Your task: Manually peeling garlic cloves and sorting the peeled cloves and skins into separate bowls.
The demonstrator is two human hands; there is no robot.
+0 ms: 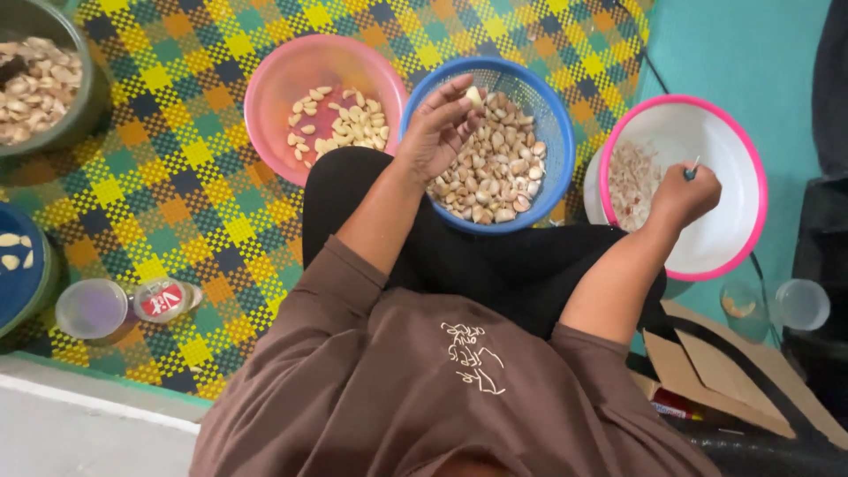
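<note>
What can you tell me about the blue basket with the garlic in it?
The blue basket is a round, perforated plastic colander, upright on the person's lap against the black trousers. It is partly filled with unpeeled garlic cloves. The left hand reaches over its near-left rim, pinching one clove at the fingertips. A pink bowl lies to one side, a pink-rimmed white basin to the other.

I see one pale unpeeled garlic clove (pixel 474 95) pinched at fingertip level above the round blue plastic mesh basket (pixel 549 115), which holds a heap of similar cloves. Small teal-handled knife (pixel 692 170) upright, over the pink-rimmed white bowl (pixel 738 168) of papery skins.
</note>
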